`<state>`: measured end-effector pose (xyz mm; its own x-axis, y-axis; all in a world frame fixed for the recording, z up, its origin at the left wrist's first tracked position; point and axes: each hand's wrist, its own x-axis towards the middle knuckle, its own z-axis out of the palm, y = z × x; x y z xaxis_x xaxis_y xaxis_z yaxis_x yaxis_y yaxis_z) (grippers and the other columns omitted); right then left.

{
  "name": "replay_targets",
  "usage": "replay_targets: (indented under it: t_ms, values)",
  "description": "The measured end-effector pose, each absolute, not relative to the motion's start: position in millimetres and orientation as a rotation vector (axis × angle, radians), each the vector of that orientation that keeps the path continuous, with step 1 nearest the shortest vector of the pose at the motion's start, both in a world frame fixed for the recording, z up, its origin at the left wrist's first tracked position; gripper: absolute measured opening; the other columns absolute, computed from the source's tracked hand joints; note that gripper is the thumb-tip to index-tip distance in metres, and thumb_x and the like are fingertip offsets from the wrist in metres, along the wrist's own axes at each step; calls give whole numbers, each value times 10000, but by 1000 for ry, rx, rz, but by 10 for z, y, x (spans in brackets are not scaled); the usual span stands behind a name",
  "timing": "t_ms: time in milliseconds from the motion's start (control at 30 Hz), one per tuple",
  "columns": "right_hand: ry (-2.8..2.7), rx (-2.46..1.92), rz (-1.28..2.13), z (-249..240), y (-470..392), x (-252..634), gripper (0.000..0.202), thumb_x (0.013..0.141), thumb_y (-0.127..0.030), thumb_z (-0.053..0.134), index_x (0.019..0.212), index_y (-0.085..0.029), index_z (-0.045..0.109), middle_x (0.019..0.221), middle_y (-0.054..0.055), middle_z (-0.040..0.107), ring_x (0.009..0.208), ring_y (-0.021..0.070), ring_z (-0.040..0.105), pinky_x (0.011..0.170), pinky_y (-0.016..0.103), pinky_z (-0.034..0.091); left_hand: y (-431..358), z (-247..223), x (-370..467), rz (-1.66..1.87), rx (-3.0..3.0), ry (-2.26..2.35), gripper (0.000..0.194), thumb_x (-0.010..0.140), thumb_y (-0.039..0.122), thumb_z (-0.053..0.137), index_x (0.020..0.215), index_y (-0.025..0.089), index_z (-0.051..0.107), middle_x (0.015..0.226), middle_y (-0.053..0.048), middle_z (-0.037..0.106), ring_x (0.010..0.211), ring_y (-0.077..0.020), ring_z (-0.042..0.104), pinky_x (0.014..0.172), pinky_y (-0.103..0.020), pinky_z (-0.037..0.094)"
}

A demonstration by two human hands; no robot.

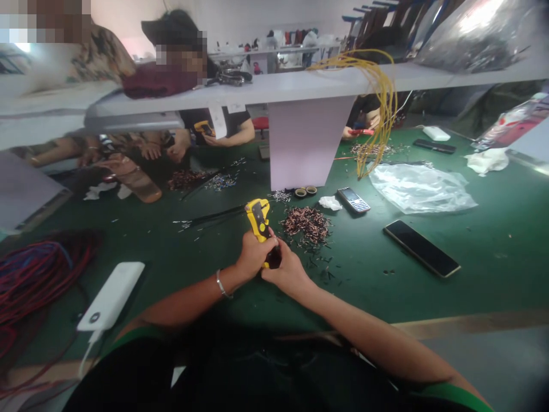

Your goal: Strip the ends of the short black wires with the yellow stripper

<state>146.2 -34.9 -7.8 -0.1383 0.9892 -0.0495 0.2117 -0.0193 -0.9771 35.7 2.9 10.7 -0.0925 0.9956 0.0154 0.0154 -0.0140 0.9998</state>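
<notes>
A yellow and black wire stripper (258,222) stands tilted up over the green table, its head pointing away from me. My left hand (254,256) is closed around its handle. From the other side my right hand (288,270) is closed on the lower handle; its fingertips are partly hidden. A pile of short copper-coloured wire pieces (307,225) lies just beyond my right hand. Left of the stripper's head, a bundle of thin black wires (218,216) rests on the table. Whether a wire sits in the jaws is too small to tell.
On the right lie a smartphone (422,249), a keypad phone (353,201) and a clear plastic bag (422,187). Yellow wires (383,109) hang from the shelf (240,91). A white power bank (112,296) and red cables (38,274) are on the left. Co-workers sit opposite.
</notes>
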Motion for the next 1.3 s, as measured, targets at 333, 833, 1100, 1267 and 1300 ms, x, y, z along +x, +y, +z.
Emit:
replay_targets:
  t_ms: [333, 833, 1100, 1267, 1300]
  values:
    - [-1513, -1287, 1184, -136, -285, 1478, 868, 600, -205, 713, 1420, -198, 430, 1202, 107, 700, 1014, 276, 691, 929, 433, 541, 60, 27, 439, 1312, 1166, 1365, 134, 597, 174, 688, 717, 147, 636, 658, 7, 626, 622, -137, 571, 608, -259, 461]
    - [-1362, -1126, 1436, -193, -290, 1667, 564, 574, -157, 625, 1137, -193, 631, 812, 3, 671, 685, 192, 625, 663, 356, 601, -123, 193, 228, 996, 1388, 1066, 407, 674, 335, 797, 994, 167, 611, 968, -64, 673, 830, -174, 631, 744, -327, 542]
    - [-1182, -966, 1712, -143, -385, 2182, 490, 582, -171, 698, 1063, -237, 631, 870, 18, 649, 736, 191, 636, 775, 415, 595, 387, 150, -528, 1100, 1356, 1287, 222, 645, 181, 709, 851, 137, 637, 810, -51, 694, 734, -149, 632, 620, -266, 526]
    - [-1418, -925, 1546, -93, -356, 2398, 573, 638, -265, 799, 1180, -239, 615, 1095, 85, 677, 1052, 289, 648, 1035, 508, 467, 678, -38, -657, 865, 1630, 1439, 183, 654, 149, 637, 834, 141, 670, 797, -44, 690, 706, -141, 627, 682, -281, 532]
    - [-1430, -916, 1524, -105, -351, 2413, 581, 654, -293, 810, 1198, -241, 612, 1106, 88, 672, 1049, 289, 649, 1035, 508, 465, 698, -52, -616, 805, 1730, 1465, 197, 662, 160, 646, 855, 147, 680, 821, -44, 692, 734, -149, 635, 714, -287, 534]
